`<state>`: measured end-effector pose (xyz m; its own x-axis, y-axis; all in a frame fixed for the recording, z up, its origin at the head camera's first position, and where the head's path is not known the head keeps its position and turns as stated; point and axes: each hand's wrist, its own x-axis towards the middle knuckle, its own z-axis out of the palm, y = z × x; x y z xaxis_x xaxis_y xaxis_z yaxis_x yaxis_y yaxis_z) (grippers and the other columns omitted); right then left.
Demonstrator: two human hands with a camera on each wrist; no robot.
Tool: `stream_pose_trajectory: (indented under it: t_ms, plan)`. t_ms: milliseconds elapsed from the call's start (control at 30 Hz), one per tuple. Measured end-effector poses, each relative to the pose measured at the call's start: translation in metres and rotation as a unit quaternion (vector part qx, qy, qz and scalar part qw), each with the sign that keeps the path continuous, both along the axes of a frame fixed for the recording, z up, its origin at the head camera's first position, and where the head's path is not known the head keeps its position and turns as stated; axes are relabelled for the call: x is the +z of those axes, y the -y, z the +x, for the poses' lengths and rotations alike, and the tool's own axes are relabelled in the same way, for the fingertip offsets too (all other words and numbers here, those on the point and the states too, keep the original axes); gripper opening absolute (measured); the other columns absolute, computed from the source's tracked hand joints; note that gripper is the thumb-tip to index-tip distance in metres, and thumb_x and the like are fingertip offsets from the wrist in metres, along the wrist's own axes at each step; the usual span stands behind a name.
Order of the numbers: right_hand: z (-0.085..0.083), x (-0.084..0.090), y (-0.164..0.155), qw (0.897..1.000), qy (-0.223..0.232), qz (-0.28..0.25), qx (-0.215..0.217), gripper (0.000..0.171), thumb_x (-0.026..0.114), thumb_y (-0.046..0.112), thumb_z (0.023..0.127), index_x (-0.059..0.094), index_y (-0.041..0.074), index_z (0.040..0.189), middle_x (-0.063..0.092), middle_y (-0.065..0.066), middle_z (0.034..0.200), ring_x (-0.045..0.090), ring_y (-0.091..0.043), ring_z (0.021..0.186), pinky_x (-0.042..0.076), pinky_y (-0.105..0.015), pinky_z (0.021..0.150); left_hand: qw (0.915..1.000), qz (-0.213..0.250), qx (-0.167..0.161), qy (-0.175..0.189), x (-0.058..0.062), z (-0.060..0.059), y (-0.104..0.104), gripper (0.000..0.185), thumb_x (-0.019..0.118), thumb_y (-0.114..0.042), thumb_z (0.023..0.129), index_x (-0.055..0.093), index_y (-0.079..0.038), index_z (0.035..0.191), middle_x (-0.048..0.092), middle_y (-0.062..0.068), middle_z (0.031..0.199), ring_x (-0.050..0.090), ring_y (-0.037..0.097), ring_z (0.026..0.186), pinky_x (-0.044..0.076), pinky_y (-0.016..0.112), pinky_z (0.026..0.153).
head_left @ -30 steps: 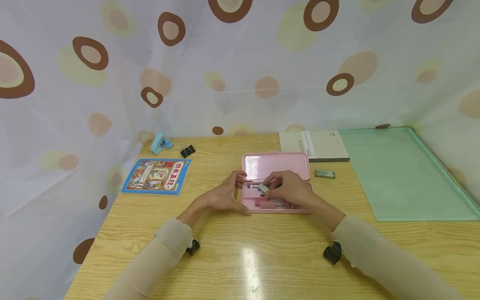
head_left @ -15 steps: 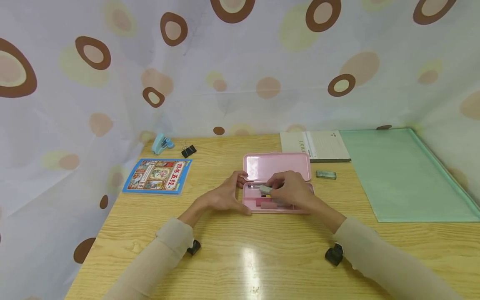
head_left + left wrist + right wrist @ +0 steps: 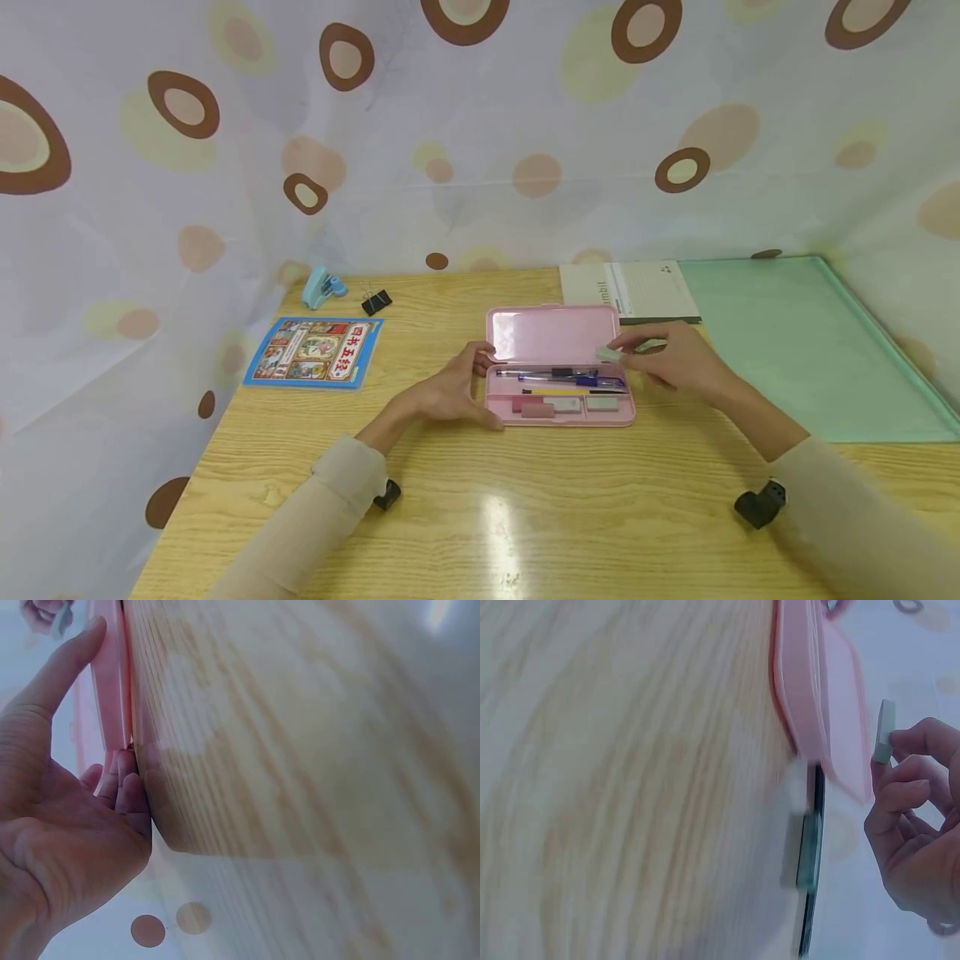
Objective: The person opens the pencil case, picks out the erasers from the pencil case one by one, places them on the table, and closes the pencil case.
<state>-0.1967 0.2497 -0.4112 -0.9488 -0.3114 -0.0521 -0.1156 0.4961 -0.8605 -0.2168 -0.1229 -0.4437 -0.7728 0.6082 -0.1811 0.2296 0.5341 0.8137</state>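
The right hand [image 3: 678, 360] pinches a small pale eraser [image 3: 608, 354] between thumb and fingertips, its grip closed tight on that one piece and holding it just above the right end of the open pink pencil case [image 3: 558, 367]. In the right wrist view the same eraser [image 3: 885, 741] stands at the fingertips [image 3: 889, 761], clear of the case's edge [image 3: 799, 697].

To the left of that grip, inside the tray, lie pens [image 3: 558, 377], with a thin yellow pencil [image 3: 573, 391] nearer the person and a row of small blocks: a pink eraser [image 3: 531, 407] and two pale ones [image 3: 585, 405]. The lid stands open on the far side.

The left hand [image 3: 450, 392] rests against the case's left end, thumb along the near corner and fingers round the far corner, a loose, half-curled grip bracing the case on the bench [image 3: 480, 500]. The left wrist view shows the fingers [image 3: 124, 791] touching the pink edge [image 3: 112, 697].

Well left of this hand lie a blue picture book [image 3: 313, 352], a black binder clip [image 3: 375, 302] and a small blue stapler [image 3: 322, 287]. Beyond the right hand lie a notebook [image 3: 637, 290] and a green mat [image 3: 802, 350].
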Motion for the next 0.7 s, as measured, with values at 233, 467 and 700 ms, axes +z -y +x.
stream_pose_trajectory:
  t_ms: [233, 467, 700]
  plan:
    - [-0.003, 0.005, -0.051, 0.997, 0.007, 0.035, -0.062, 0.032, 0.071, 0.027, 0.101, 0.071, 0.007, 0.126, 0.056, -0.002, 0.064, 0.039, -0.014, 0.045, 0.036, -0.035, 0.042, 1.0000, -0.007, 0.000, -0.004, 0.002, -0.001, 0.001, 0.109, 0.097, -0.025, 0.071, 0.025, -0.014, 0.152, 0.044, 0.010, 0.141, 0.044, 0.023, 0.131, 0.037, 0.038, 0.117]
    - [-0.009, -0.006, -0.090, 0.993, 0.028, 0.086, -0.079, 0.036, 0.066, 0.026, 0.103, 0.066, 0.003, 0.131, 0.044, 0.002, 0.052, 0.037, -0.015, 0.044, 0.037, -0.036, 0.044, 1.0000, 0.004, -0.004, 0.000, 0.002, 0.001, 0.001, 0.108, 0.096, -0.022, 0.072, 0.025, -0.011, 0.152, 0.044, 0.011, 0.140, 0.044, 0.024, 0.130, 0.036, 0.038, 0.118]
    - [-0.012, -0.018, -0.101, 0.989, 0.012, 0.123, -0.077, 0.031, 0.067, 0.023, 0.102, 0.070, 0.004, 0.127, 0.068, -0.015, 0.097, 0.042, -0.017, 0.046, 0.041, -0.036, 0.045, 1.0000, 0.001, -0.004, -0.003, 0.003, 0.002, 0.000, 0.108, 0.095, -0.023, 0.072, 0.025, -0.011, 0.153, 0.044, 0.009, 0.138, 0.044, 0.023, 0.129, 0.036, 0.038, 0.117]
